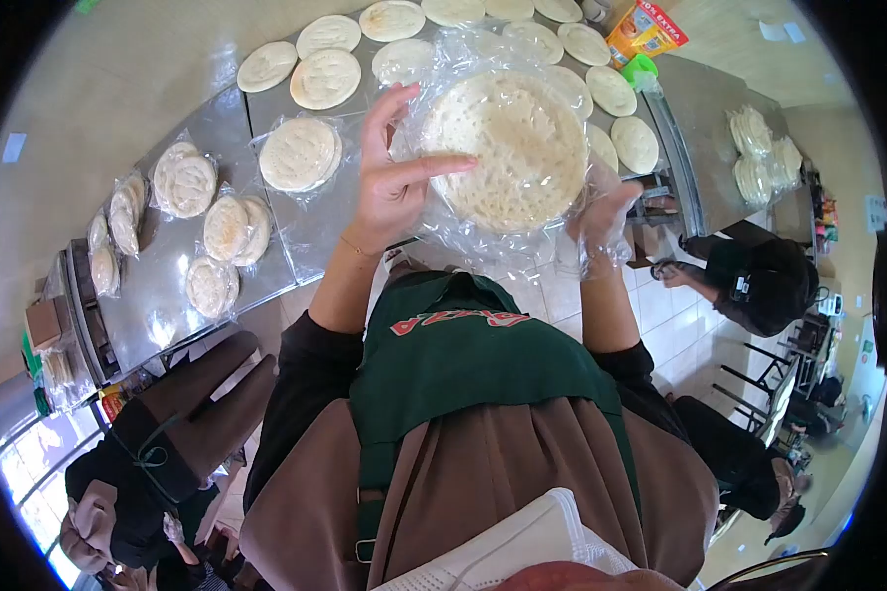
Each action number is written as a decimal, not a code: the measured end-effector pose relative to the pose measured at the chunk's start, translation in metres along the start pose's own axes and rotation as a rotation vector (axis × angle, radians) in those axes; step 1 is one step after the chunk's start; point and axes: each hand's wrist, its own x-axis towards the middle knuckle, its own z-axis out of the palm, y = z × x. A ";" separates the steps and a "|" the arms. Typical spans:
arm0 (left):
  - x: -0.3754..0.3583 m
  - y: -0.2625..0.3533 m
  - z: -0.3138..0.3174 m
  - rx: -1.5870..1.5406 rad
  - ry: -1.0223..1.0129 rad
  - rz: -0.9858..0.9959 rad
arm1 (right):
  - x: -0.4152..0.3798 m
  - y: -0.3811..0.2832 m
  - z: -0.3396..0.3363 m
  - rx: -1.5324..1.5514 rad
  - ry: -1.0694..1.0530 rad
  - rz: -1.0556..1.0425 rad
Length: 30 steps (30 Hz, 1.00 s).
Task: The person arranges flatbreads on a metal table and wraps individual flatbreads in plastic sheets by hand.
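A round, pale pizza base (503, 148) in a clear plastic bag (463, 236) is held up over the front edge of the metal table. My left hand (392, 177) grips it from the left, one digit laid across the top of the base and the other fingers raised at the bag's edge. On the right side, my right hand (601, 222) holds the bag, partly covered by loose, crinkled plastic. Close to the left hand, a bagged stack of bases (301, 155) lies on the table. Unbagged bases (325, 79) are spread out behind the held one.
Several bagged bases (237, 229) lie on the metal table (153, 305) at left. An orange pouch (646, 34) and a green cup (640, 69) stand at the back right. More bagged bases (754, 153) sit far right. People (759, 276) work on both sides.
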 end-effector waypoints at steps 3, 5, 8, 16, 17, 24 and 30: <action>-0.001 0.004 -0.001 -0.013 -0.007 -0.044 | -0.006 0.005 0.007 -0.122 -0.085 -0.239; -0.002 0.003 -0.004 -0.010 -0.021 -0.026 | -0.013 -0.001 0.015 0.097 -0.069 -0.267; -0.001 0.014 -0.008 -0.142 0.047 -0.160 | -0.014 -0.006 0.014 -0.095 0.082 -0.089; 0.000 0.004 -0.017 -0.627 0.272 -0.566 | -0.010 -0.042 0.028 -0.481 0.218 -0.126; -0.002 0.001 -0.018 -0.479 0.190 -0.539 | -0.010 -0.044 0.028 -0.479 0.215 -0.127; 0.000 0.003 -0.015 -0.591 0.204 -0.592 | -0.005 -0.035 0.014 -0.864 0.184 -0.379; 0.008 0.011 -0.013 -0.966 0.252 -0.533 | -0.014 0.007 0.010 -0.868 0.234 -0.346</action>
